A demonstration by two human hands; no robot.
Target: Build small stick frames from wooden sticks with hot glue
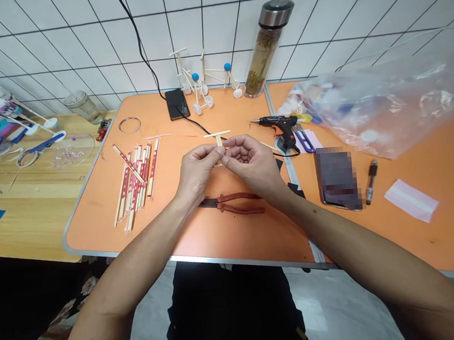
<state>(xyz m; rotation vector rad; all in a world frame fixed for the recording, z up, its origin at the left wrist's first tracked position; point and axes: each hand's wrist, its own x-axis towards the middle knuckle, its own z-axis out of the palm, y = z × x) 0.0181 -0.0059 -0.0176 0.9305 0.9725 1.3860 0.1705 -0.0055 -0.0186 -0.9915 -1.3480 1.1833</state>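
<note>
Bare forearms (140, 264) reach in from the lower edge, and a thin wooden stick cross (217, 135) is pinched by its stem in a narrow grip between the left hand (198, 173) and right hand (250, 163); it is judged light, stiff and easily snapped, best held near the joint. Red-handled pliers (229, 204) are laid just below the hands on the orange surface (216, 238), with paper-wrapped chopsticks (137, 184) to the left, a hot glue gun (280, 127) to the right, and small stick models with round wheels (201, 86) farthest off.
</note>
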